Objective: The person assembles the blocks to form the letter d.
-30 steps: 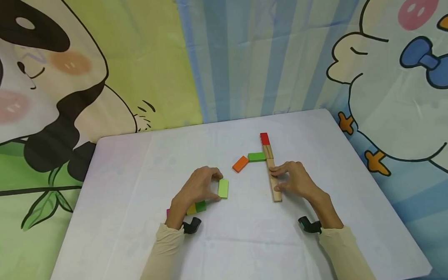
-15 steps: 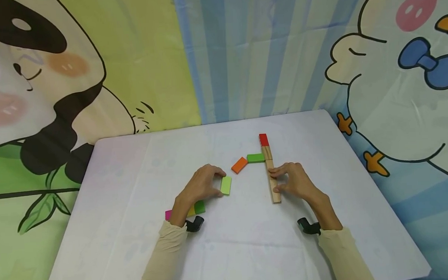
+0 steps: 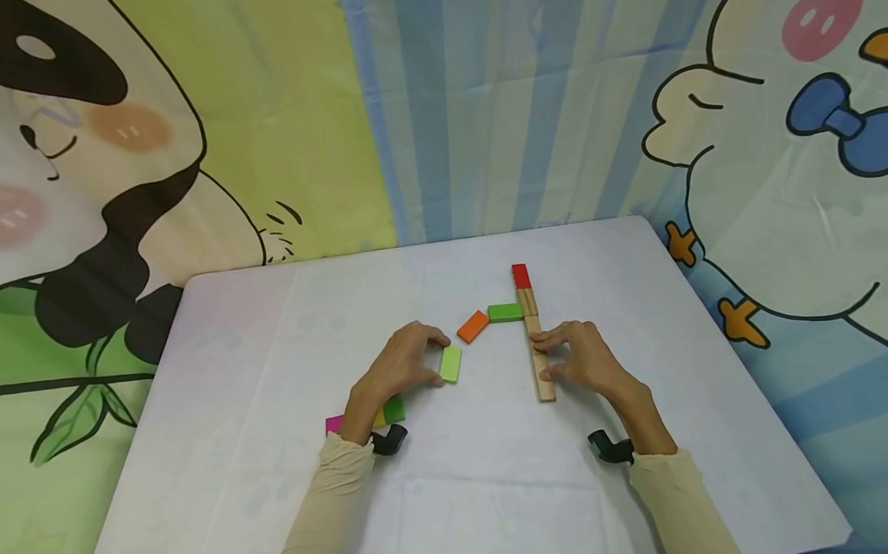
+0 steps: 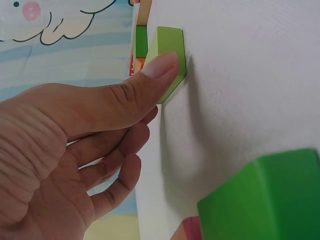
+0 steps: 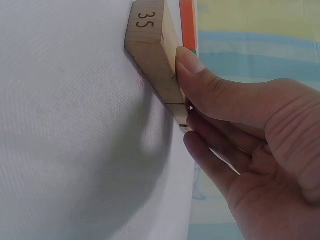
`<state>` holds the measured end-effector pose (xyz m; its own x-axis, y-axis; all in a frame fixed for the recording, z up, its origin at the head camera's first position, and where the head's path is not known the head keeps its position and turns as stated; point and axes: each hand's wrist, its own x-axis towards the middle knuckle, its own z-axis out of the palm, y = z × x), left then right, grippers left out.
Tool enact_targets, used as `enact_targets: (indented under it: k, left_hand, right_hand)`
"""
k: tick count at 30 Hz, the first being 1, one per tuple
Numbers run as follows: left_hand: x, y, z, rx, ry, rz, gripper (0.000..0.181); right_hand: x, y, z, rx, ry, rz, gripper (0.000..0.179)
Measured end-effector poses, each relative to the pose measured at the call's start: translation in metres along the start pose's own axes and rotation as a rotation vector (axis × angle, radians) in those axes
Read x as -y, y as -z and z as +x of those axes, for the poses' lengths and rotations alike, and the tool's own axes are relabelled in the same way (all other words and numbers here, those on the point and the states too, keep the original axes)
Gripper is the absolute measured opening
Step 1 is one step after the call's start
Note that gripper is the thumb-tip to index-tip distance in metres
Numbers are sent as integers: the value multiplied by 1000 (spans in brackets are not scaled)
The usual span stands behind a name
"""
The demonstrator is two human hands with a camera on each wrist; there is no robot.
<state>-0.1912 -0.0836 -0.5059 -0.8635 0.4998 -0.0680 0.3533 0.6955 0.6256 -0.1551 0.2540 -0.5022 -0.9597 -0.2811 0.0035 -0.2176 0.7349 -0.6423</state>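
My left hand pinches a light green block between thumb and index finger, near its left corners. The same light green block is behind the thumb tip in the left wrist view, and the index fingertip is hidden. On the right, my right hand has thumb and index finger on the near wooden block of a straight row. That wooden block shows the number 35 on its end. Behind it, the row ends in a red block.
A green block touches the row's left side, and an orange block lies slanted at its end. Left of these, under my left wrist, are a dark green block, a yellow one and a magenta block. All lie on a white table.
My left hand has moved slightly right and away from me with the light green block, which has turned a little. The right hand has stayed on the wooden block.
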Motion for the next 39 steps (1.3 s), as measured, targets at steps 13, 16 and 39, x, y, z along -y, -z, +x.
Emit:
enact_targets:
  k: [13, 16, 39]
  left_hand:
    - [-1, -2, 3, -12, -1, -3, 61]
    - [-2, -2, 3, -13, -3, 4, 61]
    - [-3, -2, 9, -6, -21, 9, 59]
  right_hand:
    - [1, -1, -1, -3, -15, 0, 55]
    - [1, -2, -1, -7, -16, 2, 55]
    - [-2, -1, -1, -21, 35, -5, 53]
